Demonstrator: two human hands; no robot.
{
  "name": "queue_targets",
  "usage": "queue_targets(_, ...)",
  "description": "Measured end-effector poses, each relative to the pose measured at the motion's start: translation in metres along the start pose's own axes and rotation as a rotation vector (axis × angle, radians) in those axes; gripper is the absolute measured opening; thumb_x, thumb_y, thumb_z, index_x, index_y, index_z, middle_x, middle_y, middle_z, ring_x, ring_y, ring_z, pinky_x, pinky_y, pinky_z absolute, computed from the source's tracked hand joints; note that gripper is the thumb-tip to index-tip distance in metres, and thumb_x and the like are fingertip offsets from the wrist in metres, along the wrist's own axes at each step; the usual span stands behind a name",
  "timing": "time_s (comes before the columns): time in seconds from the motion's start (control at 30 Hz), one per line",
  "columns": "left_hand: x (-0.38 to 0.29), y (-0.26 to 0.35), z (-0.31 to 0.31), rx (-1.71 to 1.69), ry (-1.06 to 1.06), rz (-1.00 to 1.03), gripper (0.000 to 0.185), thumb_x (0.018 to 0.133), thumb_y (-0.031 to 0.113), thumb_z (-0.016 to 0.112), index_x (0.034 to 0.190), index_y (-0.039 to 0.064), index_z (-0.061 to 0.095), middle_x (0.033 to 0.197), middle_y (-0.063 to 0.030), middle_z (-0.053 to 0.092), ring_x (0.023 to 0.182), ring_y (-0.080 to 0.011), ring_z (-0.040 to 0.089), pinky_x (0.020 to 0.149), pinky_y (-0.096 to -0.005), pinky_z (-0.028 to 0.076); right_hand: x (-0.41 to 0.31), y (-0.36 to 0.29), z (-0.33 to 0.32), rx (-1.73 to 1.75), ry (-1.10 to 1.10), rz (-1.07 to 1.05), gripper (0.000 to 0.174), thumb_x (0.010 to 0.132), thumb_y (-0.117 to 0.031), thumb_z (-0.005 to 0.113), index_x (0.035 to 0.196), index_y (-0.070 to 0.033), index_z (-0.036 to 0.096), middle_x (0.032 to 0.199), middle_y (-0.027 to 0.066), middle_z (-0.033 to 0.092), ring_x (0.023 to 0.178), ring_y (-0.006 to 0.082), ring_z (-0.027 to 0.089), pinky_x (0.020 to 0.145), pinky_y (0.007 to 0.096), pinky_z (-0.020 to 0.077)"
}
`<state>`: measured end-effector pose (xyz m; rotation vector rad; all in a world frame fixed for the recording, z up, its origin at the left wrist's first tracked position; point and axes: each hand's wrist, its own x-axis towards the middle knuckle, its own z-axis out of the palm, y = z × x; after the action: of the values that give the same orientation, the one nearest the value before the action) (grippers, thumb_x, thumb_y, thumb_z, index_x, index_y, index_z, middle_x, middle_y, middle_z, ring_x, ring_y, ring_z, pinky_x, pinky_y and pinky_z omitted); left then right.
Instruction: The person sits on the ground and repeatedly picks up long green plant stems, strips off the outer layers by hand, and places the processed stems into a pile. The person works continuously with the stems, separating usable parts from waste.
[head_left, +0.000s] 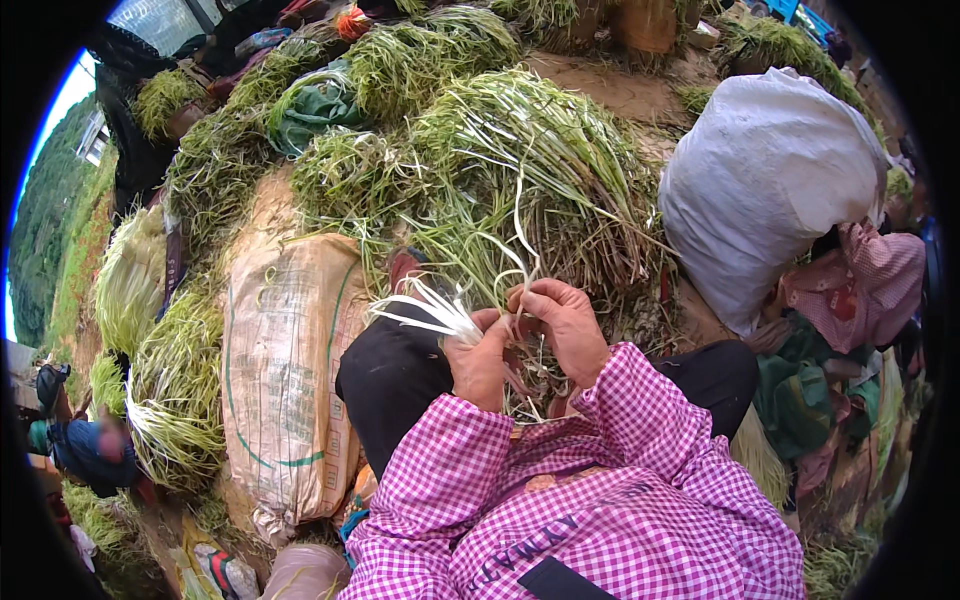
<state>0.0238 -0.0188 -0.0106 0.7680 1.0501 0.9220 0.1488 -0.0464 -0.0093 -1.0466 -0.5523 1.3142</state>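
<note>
My left hand (480, 360) grips a small bunch of white plant stalks (435, 313), which fan out to the left above my knee. Against it, my right hand (561, 322) pinches a thin pale stalk (519, 217) between thumb and fingers, its long end curving up and away. The two hands are close together over my lap, fingertips nearly touching. Brownish peeled strips (525, 375) hang below and between them. Just beyond lies a large heap of long green and white leafy stalks (540, 150), its reddish-brown ends towards the right.
A stuffed woven sack (289, 375) lies at my left. To the right bulges a big white sack (772, 172), with a person in a checked garment (855, 285) beside it. Another person (94, 450) is at the far left. More stalk piles (180, 382) lie around on bare soil.
</note>
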Motion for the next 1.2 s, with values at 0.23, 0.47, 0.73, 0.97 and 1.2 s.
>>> queue_targets(0.23,0.008,-0.002,-0.024,-0.088,0.002,-0.086,0.007,0.088,0.001,0.051,0.094,-0.003,0.051,0.089,-0.0191,0.065,0.078,-0.0251,0.067,0.045,-0.0265,0.054,-0.001,-0.016,-0.093,0.208,0.317,-0.095,0.010,0.092,-0.018,0.055,0.092,-0.010,0.061,0.090,0.0039,0.066,0.080,0.0143,0.061,0.067,0.0336,0.0524)
queue_targets(0.47,0.007,0.004,-0.042,-0.042,0.023,-0.126,0.013,0.087,0.009,0.058,0.091,-0.003,0.055,0.077,-0.0140,0.065,0.064,-0.0200,0.065,0.038,-0.0259,0.047,0.001,-0.058,-0.140,0.010,0.449,-0.270,0.009,0.091,-0.017,0.056,0.088,-0.009,0.058,0.077,0.0034,0.064,0.063,0.0128,0.062,0.054,0.0285,0.0521)
queue_targets(0.73,-0.005,-0.014,-0.010,-0.005,-0.172,0.073,0.027,0.085,0.006,0.063,0.109,-0.005,0.058,0.085,-0.0107,0.067,0.076,-0.0179,0.066,0.043,-0.0222,0.049,0.008,-0.057,-0.025,-0.413,0.172,-0.200,0.010,0.086,-0.012,0.061,0.079,-0.004,0.060,0.066,0.0018,0.060,0.049,0.0065,0.055,0.044,0.0186,0.0456)
queue_targets(0.97,-0.022,0.012,-0.015,-0.115,-0.226,-0.010,0.021,0.093,0.015,0.052,0.101,-0.001,0.062,0.078,-0.0085,0.066,0.055,-0.0134,0.060,0.041,-0.0226,0.046,0.012,-0.032,0.023,-0.494,-0.369,-0.089,0.029,0.089,-0.019,0.050,0.102,0.006,0.059,0.084,0.0035,0.058,0.077,0.0114,0.056,0.067,0.0237,0.0457)
queue_targets(1.2,-0.035,0.082,-0.071,-0.370,-0.190,0.199,0.024,0.095,0.023,0.051,0.092,0.000,0.057,0.064,-0.0081,0.062,0.049,-0.0126,0.059,0.035,-0.0203,0.041,-0.012,0.014,0.017,-0.138,-0.546,0.157,0.025,0.086,-0.021,0.057,0.078,0.002,0.062,0.052,-0.0011,0.047,0.039,0.0056,0.037,0.037,0.0205,0.0277)
